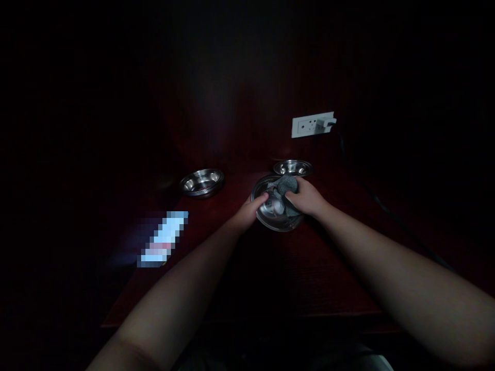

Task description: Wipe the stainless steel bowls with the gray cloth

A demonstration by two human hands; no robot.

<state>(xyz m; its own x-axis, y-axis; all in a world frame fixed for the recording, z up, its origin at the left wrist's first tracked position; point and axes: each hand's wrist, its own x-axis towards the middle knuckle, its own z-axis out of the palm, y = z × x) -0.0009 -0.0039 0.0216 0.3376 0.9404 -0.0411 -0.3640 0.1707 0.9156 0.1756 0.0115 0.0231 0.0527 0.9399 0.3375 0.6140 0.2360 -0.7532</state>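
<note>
A steel bowl [275, 216] is tilted toward me over a dark red wooden table [309, 268]. My left hand [249, 210] grips its left rim, fingers curled round the edge. My right hand [305, 197] is closed on a grey cloth [285, 189] pressed into the bowl's inside at the upper right.
Two more steel bowls stand on the table: one at the left [201, 181], one just behind the held bowl [293, 167]. A white wall socket [312, 124] with a plug and dark cable is behind. A bright blurred flat object [164, 239] lies at the left. The room is very dark.
</note>
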